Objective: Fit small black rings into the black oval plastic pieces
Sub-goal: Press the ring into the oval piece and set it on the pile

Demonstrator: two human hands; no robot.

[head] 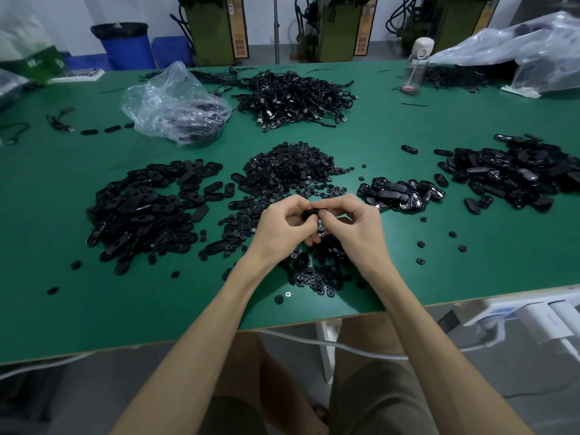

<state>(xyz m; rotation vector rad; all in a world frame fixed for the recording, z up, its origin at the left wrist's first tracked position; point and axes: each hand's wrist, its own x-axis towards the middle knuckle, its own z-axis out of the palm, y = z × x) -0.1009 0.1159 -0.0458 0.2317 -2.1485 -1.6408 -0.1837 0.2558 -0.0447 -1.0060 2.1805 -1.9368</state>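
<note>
Oval piece [309, 214]: pinched between my left hand [284, 222] and right hand [354, 218], both gripping it.
Ring: hidden, probably under my thumbs; press it in squarely.

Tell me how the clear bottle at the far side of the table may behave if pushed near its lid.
The bottle stands upright, tall and narrow, so it would probably tip rather than slide. It looks almost empty, so likely light. Lying down, its round body might roll on the table.
</note>
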